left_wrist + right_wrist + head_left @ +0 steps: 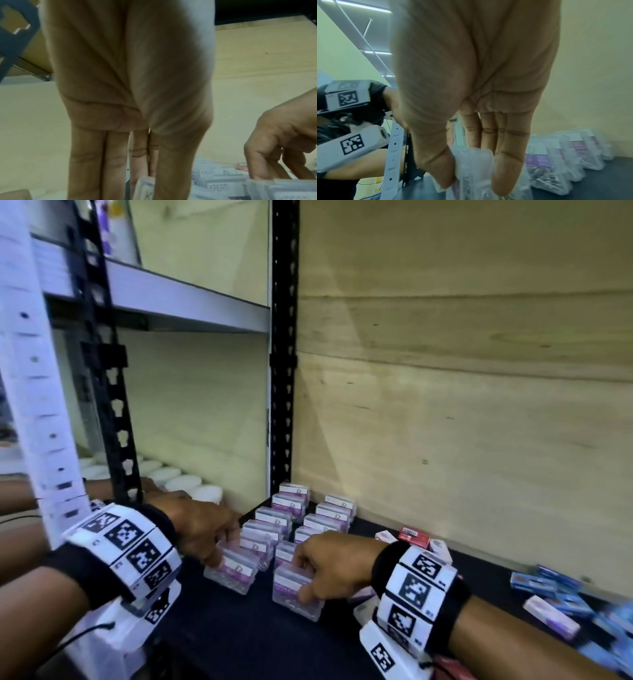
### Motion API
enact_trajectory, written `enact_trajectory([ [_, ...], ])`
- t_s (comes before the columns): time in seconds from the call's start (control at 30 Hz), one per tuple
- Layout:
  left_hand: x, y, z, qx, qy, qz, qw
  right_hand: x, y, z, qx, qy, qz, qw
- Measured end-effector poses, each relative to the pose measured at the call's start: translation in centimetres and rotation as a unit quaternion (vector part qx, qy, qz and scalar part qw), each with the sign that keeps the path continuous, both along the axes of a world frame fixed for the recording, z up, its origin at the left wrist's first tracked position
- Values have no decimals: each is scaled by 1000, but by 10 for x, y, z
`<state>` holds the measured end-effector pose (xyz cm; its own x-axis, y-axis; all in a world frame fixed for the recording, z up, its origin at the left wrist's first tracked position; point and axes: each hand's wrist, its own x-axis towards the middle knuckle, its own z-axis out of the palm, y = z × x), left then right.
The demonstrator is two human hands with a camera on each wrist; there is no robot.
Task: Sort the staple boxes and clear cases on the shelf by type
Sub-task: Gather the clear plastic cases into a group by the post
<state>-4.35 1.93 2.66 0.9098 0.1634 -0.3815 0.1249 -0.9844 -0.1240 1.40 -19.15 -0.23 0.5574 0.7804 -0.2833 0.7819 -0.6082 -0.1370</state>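
The right hand (323, 563) pinches a clear plastic case with a purple label (297, 594); the left hand (202, 525) grips another clear case (231, 571) on the dark shelf (239, 638)

Pale plywood wall (462, 392) backs a dark shelf deck (239, 635), black slotted upright (283, 364), perhaps steel.

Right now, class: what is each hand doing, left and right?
Left hand: fingers on the front clear case of the left row, grip unclear.
Right hand: pinching the front clear case of the right row.
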Motion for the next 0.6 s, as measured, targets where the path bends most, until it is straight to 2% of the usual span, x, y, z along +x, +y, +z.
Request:
enact_trajectory([
  [0.33,2,6,-5,1,-15,-2,1000,-5,23,-8,-8,-21,8,1000],
  [0.6,0,0,-3,-9,-29,-1,1000,-4,19,-9,25,-21,5,999],
])
